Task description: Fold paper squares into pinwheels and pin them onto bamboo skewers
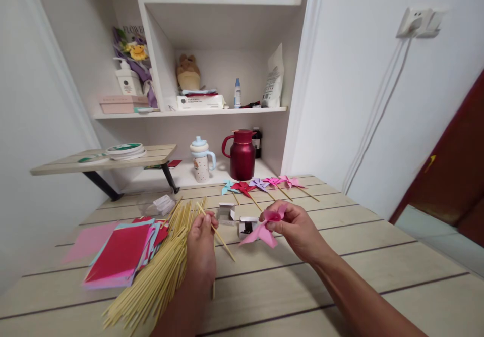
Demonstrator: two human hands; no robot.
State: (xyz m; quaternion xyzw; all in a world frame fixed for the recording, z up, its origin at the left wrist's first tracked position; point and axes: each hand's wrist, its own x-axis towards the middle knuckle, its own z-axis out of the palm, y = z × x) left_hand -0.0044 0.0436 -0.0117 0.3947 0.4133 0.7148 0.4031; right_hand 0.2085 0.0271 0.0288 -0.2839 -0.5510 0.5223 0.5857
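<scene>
Between the thumb and fingers of my left hand [202, 243] a thin wooden stick [224, 243] is pinched, slanting down to the right. My right hand [293, 226] grips a pink paper pinwheel [260, 233] by its middle, its blades folded inward. The stick and the pinwheel are apart. Beside my left wrist spreads a large pile of wooden sticks [155, 271]. Two small open boxes stand between my hands: a white box [245, 227] with dark bits in it, and another box [227, 213] behind it.
A stack of coloured paper sheets [119, 254] lies left of the sticks. Finished pinwheels [259, 184] rest in a row at the back of the table. Behind them stand a red thermos jug [242, 155] and a light cup [201, 163]. A raised board [159, 153] holds tape rolls at left.
</scene>
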